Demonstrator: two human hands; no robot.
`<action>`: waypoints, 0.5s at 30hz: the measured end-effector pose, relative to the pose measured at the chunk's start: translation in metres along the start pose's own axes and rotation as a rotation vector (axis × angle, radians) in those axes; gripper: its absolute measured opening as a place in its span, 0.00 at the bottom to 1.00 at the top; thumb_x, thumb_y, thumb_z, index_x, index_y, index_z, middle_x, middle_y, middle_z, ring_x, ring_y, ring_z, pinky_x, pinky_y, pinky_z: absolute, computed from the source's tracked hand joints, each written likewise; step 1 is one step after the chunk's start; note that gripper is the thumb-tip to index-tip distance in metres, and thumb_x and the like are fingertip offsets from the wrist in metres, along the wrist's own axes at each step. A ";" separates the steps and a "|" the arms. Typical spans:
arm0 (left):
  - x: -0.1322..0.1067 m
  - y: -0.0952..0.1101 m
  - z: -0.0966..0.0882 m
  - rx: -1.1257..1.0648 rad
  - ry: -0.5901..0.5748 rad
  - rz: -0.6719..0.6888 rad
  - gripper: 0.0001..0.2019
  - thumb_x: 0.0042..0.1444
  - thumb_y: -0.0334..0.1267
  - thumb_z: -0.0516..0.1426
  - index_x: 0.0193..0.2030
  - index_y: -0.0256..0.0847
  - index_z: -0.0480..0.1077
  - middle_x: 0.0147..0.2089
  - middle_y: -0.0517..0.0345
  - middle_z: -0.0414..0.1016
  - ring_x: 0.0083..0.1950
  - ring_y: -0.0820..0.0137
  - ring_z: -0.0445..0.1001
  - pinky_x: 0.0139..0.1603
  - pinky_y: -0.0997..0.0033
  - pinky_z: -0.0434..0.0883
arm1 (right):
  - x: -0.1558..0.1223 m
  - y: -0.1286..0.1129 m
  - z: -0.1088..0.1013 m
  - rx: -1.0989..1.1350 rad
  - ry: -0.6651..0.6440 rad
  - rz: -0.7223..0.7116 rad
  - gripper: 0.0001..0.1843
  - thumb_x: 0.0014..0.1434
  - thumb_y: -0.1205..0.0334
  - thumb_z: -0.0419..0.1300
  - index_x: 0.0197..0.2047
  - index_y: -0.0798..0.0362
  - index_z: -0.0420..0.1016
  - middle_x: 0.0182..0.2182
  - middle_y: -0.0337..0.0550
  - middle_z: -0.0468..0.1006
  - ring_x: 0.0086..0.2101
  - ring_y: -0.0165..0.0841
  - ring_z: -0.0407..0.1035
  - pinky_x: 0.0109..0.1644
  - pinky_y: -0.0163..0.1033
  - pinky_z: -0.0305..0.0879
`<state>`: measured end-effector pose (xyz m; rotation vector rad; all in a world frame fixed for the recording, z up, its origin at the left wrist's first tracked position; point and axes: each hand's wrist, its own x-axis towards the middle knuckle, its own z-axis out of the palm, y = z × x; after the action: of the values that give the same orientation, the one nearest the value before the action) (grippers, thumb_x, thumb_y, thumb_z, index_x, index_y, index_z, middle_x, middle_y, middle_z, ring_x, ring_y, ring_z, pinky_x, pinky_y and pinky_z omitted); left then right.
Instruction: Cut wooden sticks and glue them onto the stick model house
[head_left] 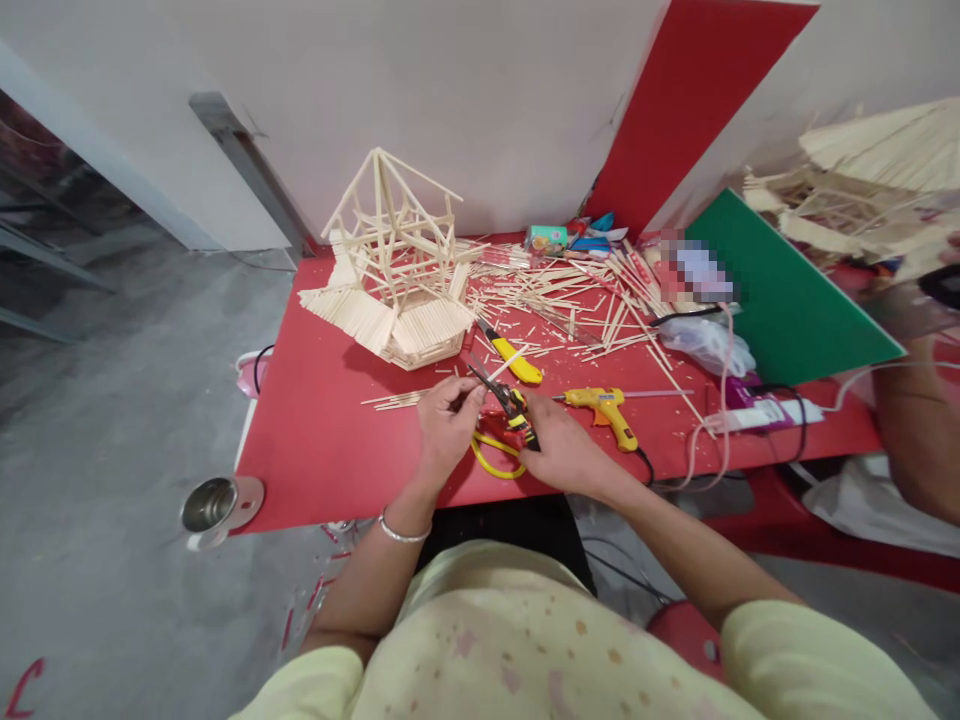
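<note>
My left hand (pixel 448 425) is closed in a pinch on a thin wooden stick (pixel 508 361), which slants up to the right across the blades. Dark-bladed hand shears (pixel 513 408) with red, yellow and black handles are in my right hand (pixel 559 445), the fingers wrapped round them. Their tips point up and left, close to my left fingertips. Just beyond lies a yellow utility knife (pixel 517 360). A yellow loop (pixel 496 468) shows below the shears, partly hidden. Behind my left hand stands a pavilion-like model of wooden sticks (pixel 397 265).
Several loose sticks (pixel 547 295) litter the back of the red table (pixel 322 430). To the right are a yellow glue gun (pixel 611 408), a white power strip (pixel 772 415) and a green board (pixel 795 300). A metal cup (pixel 212 507) sits by the left corner. Another person's arm (pixel 911 430) is far right.
</note>
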<state>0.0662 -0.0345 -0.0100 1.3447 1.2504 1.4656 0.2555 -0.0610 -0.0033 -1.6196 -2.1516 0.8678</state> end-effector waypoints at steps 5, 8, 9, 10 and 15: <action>-0.001 0.010 -0.006 0.029 -0.038 0.037 0.05 0.57 0.37 0.64 0.33 0.43 0.82 0.29 0.56 0.76 0.31 0.68 0.71 0.35 0.71 0.67 | -0.002 0.004 0.011 0.037 0.015 0.026 0.26 0.54 0.64 0.61 0.57 0.50 0.65 0.47 0.51 0.78 0.45 0.44 0.73 0.48 0.44 0.67; -0.004 0.015 -0.010 0.067 -0.073 0.060 0.04 0.58 0.37 0.64 0.35 0.44 0.82 0.30 0.55 0.77 0.33 0.67 0.72 0.37 0.70 0.67 | -0.003 0.005 0.014 0.047 0.013 0.049 0.25 0.53 0.63 0.61 0.55 0.50 0.64 0.47 0.50 0.78 0.44 0.45 0.73 0.46 0.44 0.67; -0.005 0.015 -0.011 0.071 -0.081 0.058 0.04 0.57 0.37 0.64 0.35 0.44 0.82 0.29 0.56 0.76 0.33 0.66 0.73 0.37 0.70 0.67 | -0.003 0.006 0.013 0.051 0.011 0.051 0.25 0.54 0.62 0.61 0.55 0.50 0.64 0.47 0.50 0.78 0.45 0.45 0.73 0.46 0.45 0.67; -0.005 0.016 -0.012 0.070 -0.086 0.050 0.03 0.57 0.37 0.64 0.34 0.44 0.82 0.28 0.56 0.76 0.33 0.66 0.73 0.37 0.71 0.67 | -0.003 0.006 0.012 0.058 0.009 0.050 0.25 0.54 0.62 0.61 0.55 0.50 0.64 0.48 0.51 0.78 0.45 0.46 0.73 0.47 0.45 0.67; -0.007 0.010 -0.012 -0.053 -0.180 -0.138 0.10 0.60 0.43 0.63 0.31 0.40 0.78 0.22 0.60 0.70 0.21 0.75 0.65 0.24 0.75 0.61 | -0.005 0.008 0.005 0.079 -0.015 -0.032 0.25 0.51 0.65 0.61 0.54 0.50 0.66 0.48 0.51 0.77 0.48 0.46 0.72 0.52 0.49 0.68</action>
<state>0.0559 -0.0457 -0.0013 1.2975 1.1569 1.2450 0.2599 -0.0656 -0.0117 -1.5414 -2.1192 0.9463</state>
